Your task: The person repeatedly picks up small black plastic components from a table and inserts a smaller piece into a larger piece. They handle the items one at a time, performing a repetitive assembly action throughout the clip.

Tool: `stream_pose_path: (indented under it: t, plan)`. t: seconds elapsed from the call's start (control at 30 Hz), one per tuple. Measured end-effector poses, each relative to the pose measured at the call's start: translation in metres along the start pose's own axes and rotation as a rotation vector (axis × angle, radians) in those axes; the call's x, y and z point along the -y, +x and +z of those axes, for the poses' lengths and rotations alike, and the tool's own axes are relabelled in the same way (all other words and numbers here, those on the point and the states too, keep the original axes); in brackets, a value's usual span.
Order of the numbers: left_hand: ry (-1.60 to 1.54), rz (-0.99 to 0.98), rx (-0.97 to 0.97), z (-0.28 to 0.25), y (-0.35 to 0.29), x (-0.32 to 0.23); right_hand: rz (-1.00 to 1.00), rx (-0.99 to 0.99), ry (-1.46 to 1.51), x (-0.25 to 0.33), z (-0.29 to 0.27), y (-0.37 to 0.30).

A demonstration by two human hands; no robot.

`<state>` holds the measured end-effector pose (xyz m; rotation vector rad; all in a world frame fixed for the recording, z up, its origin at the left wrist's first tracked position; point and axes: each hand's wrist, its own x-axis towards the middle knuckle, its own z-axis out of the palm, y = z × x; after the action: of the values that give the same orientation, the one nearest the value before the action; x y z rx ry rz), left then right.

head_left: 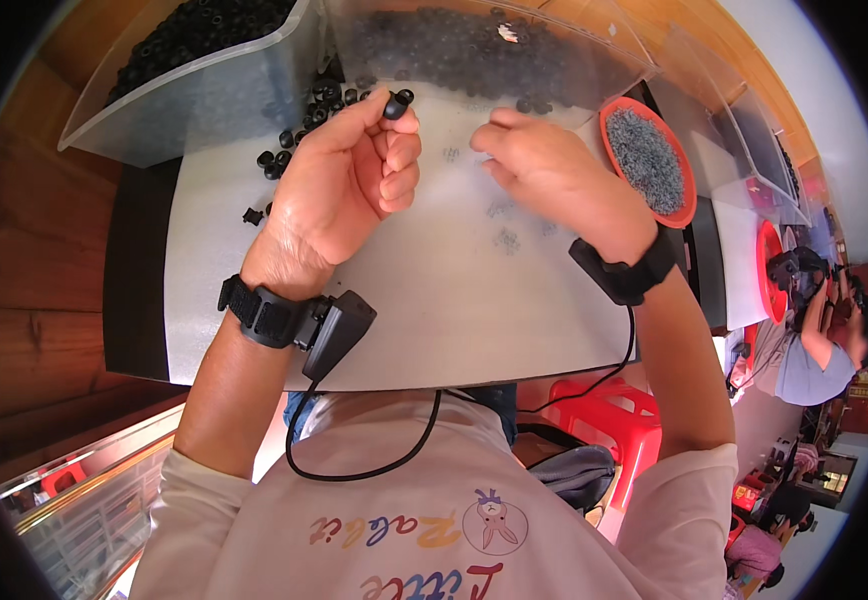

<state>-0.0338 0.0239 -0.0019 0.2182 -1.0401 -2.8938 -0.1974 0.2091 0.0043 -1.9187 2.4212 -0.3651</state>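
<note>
Between the thumb and index finger of my left hand [349, 185] is a small black hollow plastic piece [396, 107], its round end facing up. The other fingers curl in toward the palm, which is turned up. My right hand [549, 170] hovers just over the white tabletop [424, 310], back of the hand up, with fingers bent together. Whatever its fingertips pinch, if anything, is too small to make out. Beside them lie small grey wire pieces [507, 240], which look like springs. Loose black plastic pieces [284, 160] are scattered left of my left hand.
A clear bin [134, 135] heaped with black pieces stands at the far left. Another clear bin [594, 80] of dark pieces spans the back. An orange-red bowl [691, 205] full of grey springs [644, 155] sits at the right. Other people work farther right.
</note>
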Motion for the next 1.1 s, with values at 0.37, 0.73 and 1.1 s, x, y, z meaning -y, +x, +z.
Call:
stream_pose_path:
  t: [0.37,0.73,1.1]
  plan:
    - [0.029,-0.004,0.006,-0.006,-0.001,0.007,0.042,-0.076,0.096,0.005,0.008,0.009]
    - [0.070,-0.020,-0.038,-0.012,-0.001,0.007,0.348,-0.105,1.070,0.037,-0.028,0.025]
    - [0.071,-0.023,-0.087,-0.010,-0.001,0.007,0.338,-0.251,1.202,0.053,-0.011,0.041]
